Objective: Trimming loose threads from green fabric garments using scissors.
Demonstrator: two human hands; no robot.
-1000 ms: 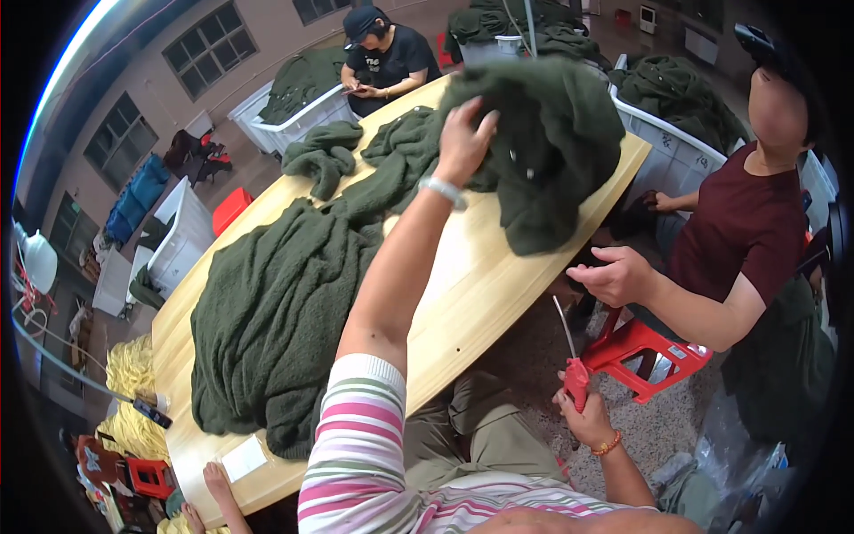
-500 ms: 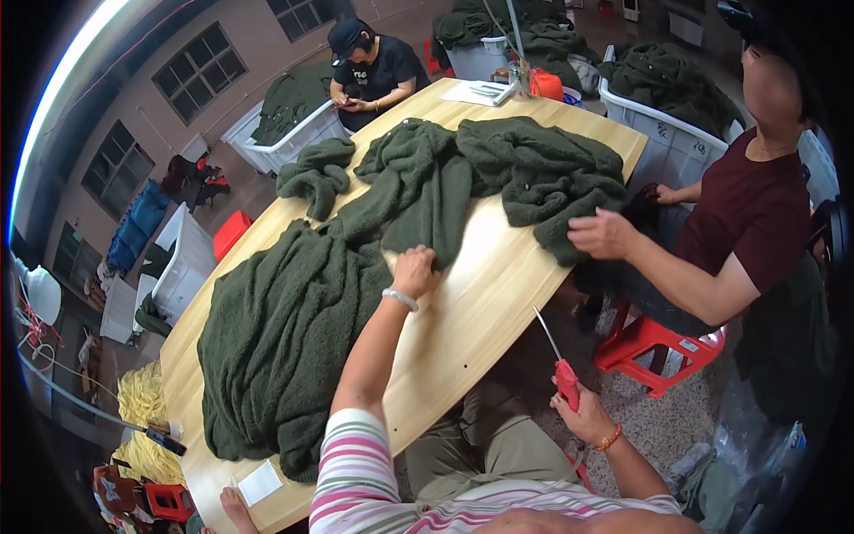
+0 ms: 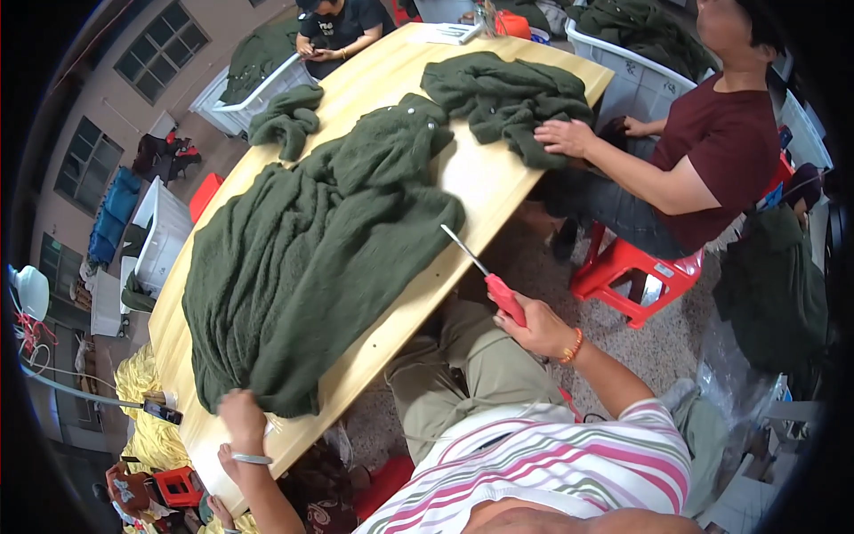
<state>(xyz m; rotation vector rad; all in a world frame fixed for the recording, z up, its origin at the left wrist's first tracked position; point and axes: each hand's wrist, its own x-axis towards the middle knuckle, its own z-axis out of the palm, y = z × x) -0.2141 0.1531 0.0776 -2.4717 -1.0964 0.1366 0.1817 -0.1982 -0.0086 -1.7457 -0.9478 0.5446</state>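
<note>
Since half a second ago the left hand (image 3: 242,416) has slid from the middle of the dark green fleece garment (image 3: 311,258) down to its near hem, and the right hand (image 3: 536,327) has lifted its tool closer to the table edge. The left hand is now closed on the garment's near corner, pinching the cloth against the wooden table (image 3: 485,182). The right hand is wrapped around the red handle of a thin metal-bladed tool (image 3: 485,276), whose tip points up and away toward the garment, just short of the table's edge.

The garment lies spread nearly flat along the table, its long axis running with the table's length: hem nearest the person, collar end with pale snaps pointing to the far end. Judging from this, laying out and smoothing look mostly done; any work with the tool on the cloth has not begun, since the blade is clear of the fabric.

Beyond the garment's far end a second green garment (image 3: 511,98) lies bunched under a co-worker's hand (image 3: 562,136), that person seated on a red stool (image 3: 627,271) beside the table. A smaller green bundle (image 3: 285,120) sits at the table's left edge.
</note>
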